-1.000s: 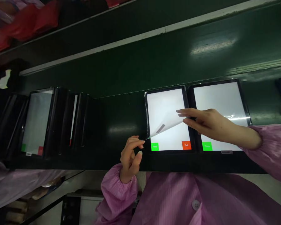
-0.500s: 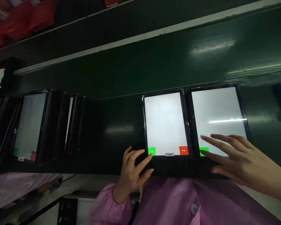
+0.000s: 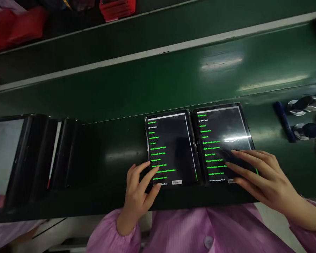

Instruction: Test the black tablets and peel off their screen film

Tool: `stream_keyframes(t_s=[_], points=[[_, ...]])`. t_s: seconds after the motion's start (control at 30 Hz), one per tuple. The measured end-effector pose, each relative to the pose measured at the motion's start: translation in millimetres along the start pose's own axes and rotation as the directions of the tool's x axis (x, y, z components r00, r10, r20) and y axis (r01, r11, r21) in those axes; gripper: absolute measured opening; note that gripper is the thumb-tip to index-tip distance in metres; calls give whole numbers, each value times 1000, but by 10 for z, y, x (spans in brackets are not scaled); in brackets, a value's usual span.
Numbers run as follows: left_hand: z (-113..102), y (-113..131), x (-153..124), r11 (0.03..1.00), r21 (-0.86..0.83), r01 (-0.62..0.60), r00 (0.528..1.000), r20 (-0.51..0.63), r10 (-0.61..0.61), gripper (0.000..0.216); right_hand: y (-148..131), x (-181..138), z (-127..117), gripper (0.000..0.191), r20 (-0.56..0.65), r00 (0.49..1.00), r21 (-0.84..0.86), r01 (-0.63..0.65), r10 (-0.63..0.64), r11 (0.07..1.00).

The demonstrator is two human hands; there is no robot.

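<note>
Two tablets lie side by side on the green bench, their dark screens listing tests mostly in green letters. Over the lower left corner of the left tablet [image 3: 173,147] is my left hand [image 3: 139,191], its fingers apart and holding nothing. My right hand [image 3: 265,175] spreads its fingers over the lower right part of the right tablet [image 3: 218,130]. Whether the fingertips touch the glass I cannot tell. A small barcode label [image 3: 177,182] sits at the left tablet's bottom edge.
To the left, several more tablets [image 3: 6,154] stand or lean in a row. On the right are a dark blue marker [image 3: 284,121] and shiny metal-and-black objects [image 3: 308,130]. Red trays [image 3: 117,8] sit beyond the bench's pale ledge [image 3: 158,52].
Both screens have gone from white with green and red buttons to dark test lists. The view has shifted right, bringing the metal objects into sight. Both hands stay near their tablets.
</note>
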State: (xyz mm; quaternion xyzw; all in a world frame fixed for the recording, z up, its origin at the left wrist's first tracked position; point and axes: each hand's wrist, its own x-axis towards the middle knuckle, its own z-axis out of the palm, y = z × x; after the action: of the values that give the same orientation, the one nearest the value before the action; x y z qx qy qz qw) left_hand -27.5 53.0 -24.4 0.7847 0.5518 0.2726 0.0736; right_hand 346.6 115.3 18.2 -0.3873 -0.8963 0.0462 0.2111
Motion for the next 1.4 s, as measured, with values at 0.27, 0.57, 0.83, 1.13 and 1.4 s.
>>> stream_keyframes(t_s=[0.27, 0.57, 0.83, 1.13, 1.4], points=[[-145, -27, 55, 998, 67, -15, 999, -48, 18, 41, 157, 92, -215, 72, -63, 986, -15, -154, 153, 988], [284, -681, 1322, 876, -433, 212, 940, -154, -303, 52, 1143, 877, 340, 51, 33, 887, 402, -433, 460, 807], [462, -795, 1620, 864, -453, 221, 969, 4, -245, 43, 1188, 1038, 441, 70, 98, 859, 587, -458, 503, 667], [467, -672, 1677, 949, -239, 205, 979, 68, -194, 26, 1291, 1029, 430, 63, 107, 869, 537, -459, 483, 708], [519, -675, 1688, 966, -205, 156, 988, 40, -151, 17, 1221, 1148, 409, 84, 151, 795, 500, -574, 587, 649]])
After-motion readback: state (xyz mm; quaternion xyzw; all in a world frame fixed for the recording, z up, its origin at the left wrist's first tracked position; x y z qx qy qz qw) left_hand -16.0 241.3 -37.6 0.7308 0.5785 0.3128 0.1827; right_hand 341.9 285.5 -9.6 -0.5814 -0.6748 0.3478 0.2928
